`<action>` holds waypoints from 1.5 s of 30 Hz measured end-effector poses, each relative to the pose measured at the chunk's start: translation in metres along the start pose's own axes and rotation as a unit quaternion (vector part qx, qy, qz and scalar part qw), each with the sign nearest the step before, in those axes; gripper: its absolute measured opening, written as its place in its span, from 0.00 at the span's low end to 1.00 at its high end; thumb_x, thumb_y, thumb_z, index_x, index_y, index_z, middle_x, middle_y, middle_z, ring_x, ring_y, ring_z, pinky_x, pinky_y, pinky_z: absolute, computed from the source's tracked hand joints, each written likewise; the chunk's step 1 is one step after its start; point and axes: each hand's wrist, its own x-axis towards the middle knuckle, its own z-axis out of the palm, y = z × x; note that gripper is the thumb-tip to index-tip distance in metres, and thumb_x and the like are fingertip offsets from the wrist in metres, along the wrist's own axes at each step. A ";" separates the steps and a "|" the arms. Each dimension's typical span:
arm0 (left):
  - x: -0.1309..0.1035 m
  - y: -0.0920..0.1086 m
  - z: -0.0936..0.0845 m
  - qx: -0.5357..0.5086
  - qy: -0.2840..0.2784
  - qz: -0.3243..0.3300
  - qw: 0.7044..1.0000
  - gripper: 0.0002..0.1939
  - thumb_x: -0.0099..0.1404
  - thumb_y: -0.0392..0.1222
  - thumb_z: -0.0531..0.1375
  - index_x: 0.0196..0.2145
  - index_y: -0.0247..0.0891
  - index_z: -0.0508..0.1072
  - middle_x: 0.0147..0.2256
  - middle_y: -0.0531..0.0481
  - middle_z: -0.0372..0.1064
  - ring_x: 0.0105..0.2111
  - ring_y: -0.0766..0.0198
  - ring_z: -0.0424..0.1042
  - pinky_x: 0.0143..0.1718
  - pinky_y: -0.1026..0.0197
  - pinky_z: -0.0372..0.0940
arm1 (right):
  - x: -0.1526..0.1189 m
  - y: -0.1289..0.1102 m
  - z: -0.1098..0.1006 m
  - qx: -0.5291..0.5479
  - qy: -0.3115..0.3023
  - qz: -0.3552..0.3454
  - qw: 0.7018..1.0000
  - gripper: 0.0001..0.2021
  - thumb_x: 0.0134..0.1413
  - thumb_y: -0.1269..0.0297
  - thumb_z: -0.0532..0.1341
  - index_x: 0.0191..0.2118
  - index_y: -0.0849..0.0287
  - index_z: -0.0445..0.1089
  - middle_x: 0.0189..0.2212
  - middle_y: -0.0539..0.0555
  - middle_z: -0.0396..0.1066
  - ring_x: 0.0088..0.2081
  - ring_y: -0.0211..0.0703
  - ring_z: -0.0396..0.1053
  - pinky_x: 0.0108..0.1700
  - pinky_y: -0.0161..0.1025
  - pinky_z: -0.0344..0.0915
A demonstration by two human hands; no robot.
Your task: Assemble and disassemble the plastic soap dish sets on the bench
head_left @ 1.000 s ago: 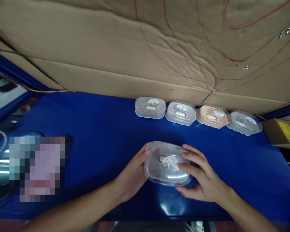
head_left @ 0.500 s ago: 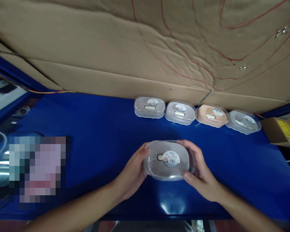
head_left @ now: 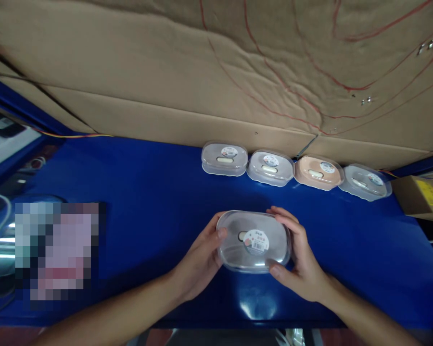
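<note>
Between my two hands is a clear-lidded oval plastic box (head_left: pixel 234 252), greyish inside, with a round printed sticker on its lid and a pale oval piece partly behind the sticker. My left hand (head_left: pixel 204 254) is closed on its left end, thumb on the lid's edge. On the right end, my right hand (head_left: pixel 301 257) grips with its thumb at the near edge and its fingers around the far side. The box is held above the blue table (head_left: pixel 151 202); its underside is hidden.
Along the cardboard wall (head_left: pixel 147 72) stand similar boxes in a row: a grey box (head_left: pixel 212 166), another grey box (head_left: pixel 256 175), a peach box (head_left: pixel 305 178) and a bluish-grey box (head_left: pixel 353 190). A cardboard carton (head_left: pixel 406 194) is at the right. A pixelated patch (head_left: pixel 65 245) covers something at the left.
The lid's top surface has turned more squarely toward me, and the sticker sits slightly lower. My right hand's fingers have shifted on the far edge. Both hands still hold the box.
</note>
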 end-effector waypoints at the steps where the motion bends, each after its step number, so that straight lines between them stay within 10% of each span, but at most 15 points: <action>1: 0.000 0.000 0.000 0.002 0.002 -0.002 1.000 0.31 0.64 0.62 0.73 0.57 0.45 0.76 0.51 0.47 0.75 0.50 0.55 0.74 0.50 0.58 0.69 | 0.000 0.000 0.000 0.006 0.001 0.003 1.000 0.39 0.66 0.54 0.67 0.75 0.46 0.49 0.74 0.65 0.48 0.74 0.68 0.55 0.73 0.68 0.58; 11: 0.002 0.005 0.004 0.009 0.044 -0.008 0.999 0.33 0.59 0.62 0.76 0.54 0.43 0.76 0.47 0.48 0.76 0.45 0.57 0.74 0.46 0.59 0.69 | -0.001 -0.004 0.001 0.162 -0.006 0.173 0.971 0.51 0.58 0.44 0.74 0.77 0.38 0.42 0.77 0.59 0.50 0.76 0.61 0.54 0.73 0.60 0.61; 21: 0.009 0.013 -0.006 0.162 0.062 0.056 0.983 0.40 0.65 0.65 0.71 0.66 0.48 0.64 0.62 0.43 0.68 0.60 0.48 0.71 0.56 0.52 0.70 | 0.012 -0.001 0.000 0.310 0.041 0.349 0.884 0.34 0.57 0.37 0.71 0.65 0.45 0.73 0.61 0.57 0.77 0.60 0.56 0.76 0.62 0.51 0.72; 25: 0.014 0.018 -0.018 0.442 0.005 0.184 0.878 0.58 0.56 0.55 0.79 0.74 0.55 0.51 0.74 0.41 0.50 0.72 0.40 0.57 0.70 0.40 0.60 | 0.016 0.001 0.001 0.318 0.062 0.384 0.865 0.34 0.56 0.39 0.73 0.63 0.46 0.74 0.57 0.57 0.78 0.55 0.53 0.78 0.57 0.48 0.75; 33: 0.009 0.045 -0.043 0.677 0.041 0.233 0.696 0.49 0.62 0.53 0.75 0.73 0.50 0.55 0.71 0.43 0.62 0.70 0.43 0.64 0.71 0.42 0.61 | 0.017 0.013 0.000 0.298 -0.005 0.288 0.910 0.35 0.65 0.35 0.64 0.68 0.51 0.67 0.53 0.60 0.76 0.47 0.50 0.79 0.53 0.53 0.77; 40: -0.011 0.102 -0.106 0.690 0.170 0.160 0.685 0.54 0.57 0.67 0.71 0.73 0.48 0.56 0.70 0.42 0.63 0.67 0.36 0.67 0.69 0.38 0.62 | 0.012 0.011 -0.008 0.216 -0.006 0.227 0.950 0.26 0.73 0.43 0.59 0.69 0.47 0.64 0.60 0.60 0.70 0.54 0.50 0.75 0.59 0.54 0.74; 45: -0.010 0.121 -0.121 0.725 0.159 0.122 0.659 0.54 0.59 0.66 0.69 0.75 0.48 0.52 0.72 0.37 0.60 0.69 0.31 0.63 0.68 0.35 0.59 | 0.011 0.009 -0.006 0.184 -0.038 0.224 0.956 0.25 0.75 0.45 0.58 0.70 0.47 0.62 0.62 0.60 0.69 0.56 0.48 0.74 0.60 0.53 0.73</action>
